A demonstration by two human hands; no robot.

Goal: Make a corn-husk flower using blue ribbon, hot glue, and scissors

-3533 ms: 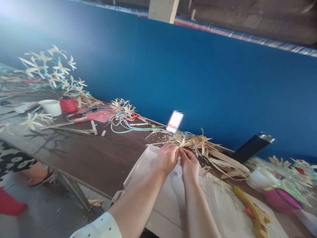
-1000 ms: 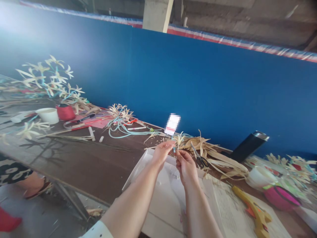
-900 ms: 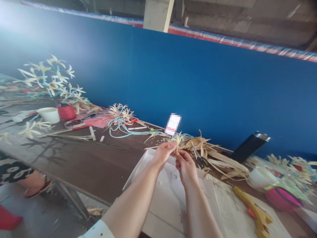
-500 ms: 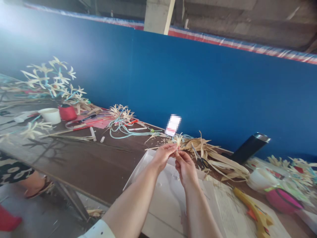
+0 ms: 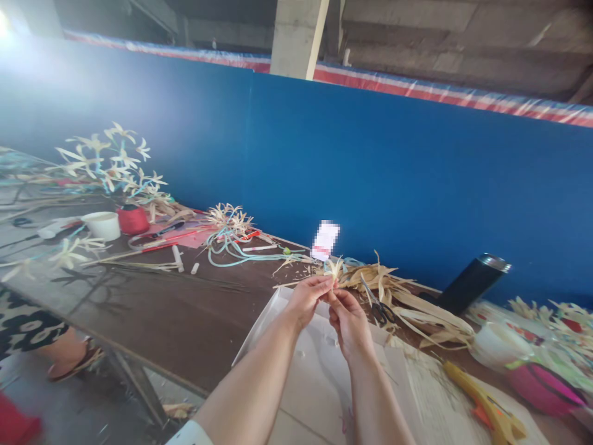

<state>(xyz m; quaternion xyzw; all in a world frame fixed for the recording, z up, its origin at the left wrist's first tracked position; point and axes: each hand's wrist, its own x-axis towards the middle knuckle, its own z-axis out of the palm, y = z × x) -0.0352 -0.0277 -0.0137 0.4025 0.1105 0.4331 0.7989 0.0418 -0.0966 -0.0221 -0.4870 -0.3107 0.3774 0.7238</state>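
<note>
Two hands engaged: fingers of my left hand (image 5: 306, 303) clamp the pale flower (image 5: 334, 268), left of the scissors (image 5: 375, 301); those of my right hand (image 5: 351, 322) pinch its base. Step, I judge: working that base; next move calls for steady pressure.

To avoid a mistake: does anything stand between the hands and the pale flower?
Nothing visible: the left hand and right hand pinch the base of the pale flower; the scissors lie to one side.
</note>
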